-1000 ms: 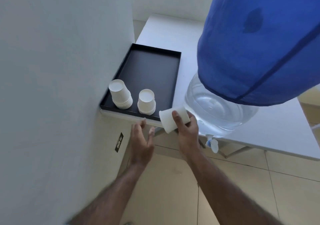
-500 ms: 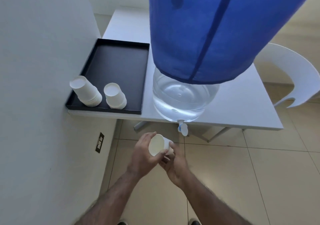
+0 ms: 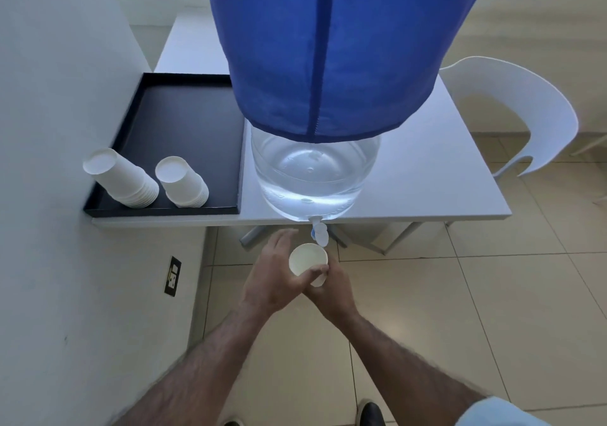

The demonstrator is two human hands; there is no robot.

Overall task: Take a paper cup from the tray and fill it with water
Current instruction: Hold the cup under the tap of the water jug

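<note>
I hold the empty paper cup (image 3: 308, 259) upright just below the jug's tap (image 3: 319, 233), my left hand (image 3: 275, 276) wrapped around it and my right hand (image 3: 331, 286) cupped under its base. Two cup stacks (image 3: 131, 179) stand inverted on the black tray (image 3: 184, 113).

No readable text, labels, brands or nos. anywhere. The wall socket plate (image 3: 172, 276) has small pale marks, too small and blurred to read. The water bottle (image 3: 312, 176) shows faint moulded marks in the clear plastic, not legible. The blue cover (image 3: 328, 48), cup stacks (image 3: 131, 179), tray (image 3: 184, 123) and paper cup (image 3: 308, 259) carry no print that can be seen.
</note>
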